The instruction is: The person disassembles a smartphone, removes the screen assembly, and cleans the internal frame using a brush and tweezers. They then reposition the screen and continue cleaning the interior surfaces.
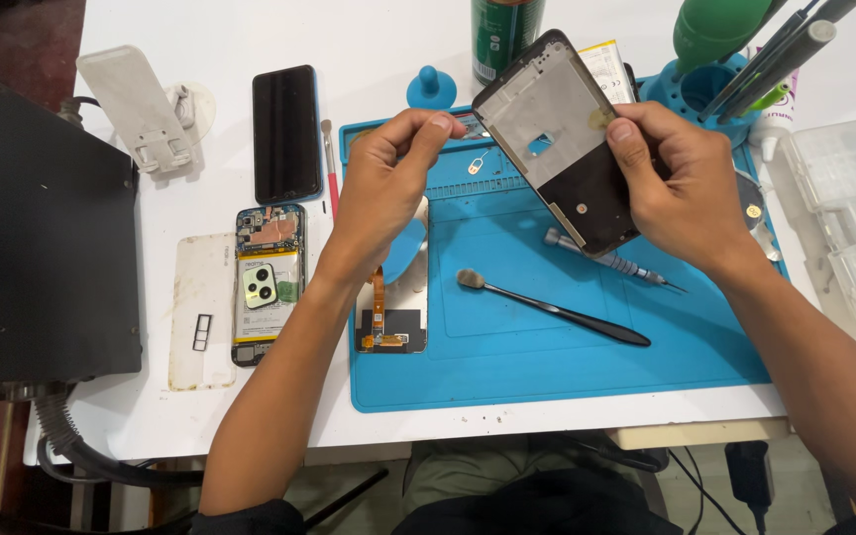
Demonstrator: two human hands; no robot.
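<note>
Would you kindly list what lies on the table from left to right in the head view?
Black box → white back cover → opened phone → left hand → black brush → right hand holding the phone frame → clear plastic box.

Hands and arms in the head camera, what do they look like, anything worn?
Left hand and right hand are both bare: no gloves, rings, watch or wristbands visible. Both forearms are uncovered down to the picture's lower edge, where dark cloth shows near the elbows.

A white table (369,40) stands over a dim reddish floor (12,30).
</note>
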